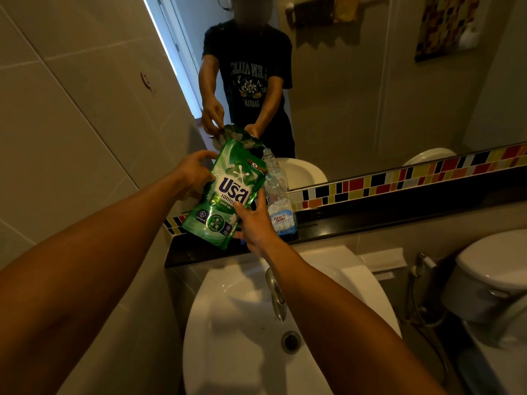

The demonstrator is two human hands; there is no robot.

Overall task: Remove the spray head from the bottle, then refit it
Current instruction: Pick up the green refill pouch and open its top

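A green detergent refill pouch (pixel 225 192) is held upright above the dark ledge (pixel 370 220). My left hand (pixel 194 172) grips its upper left edge. My right hand (pixel 253 223) grips its lower right side. Just behind the pouch on the ledge stands a clear plastic bottle (pixel 281 206) with a blue and white label; its neck shows no spray head. No spray head is visible anywhere in view.
A white sink (pixel 242 323) with a chrome tap (pixel 276 295) lies below the ledge. A mirror (pixel 370 95) above reflects a person and the pouch. A toilet (pixel 490 283) with a bidet hose stands at right. A tiled wall closes the left side.
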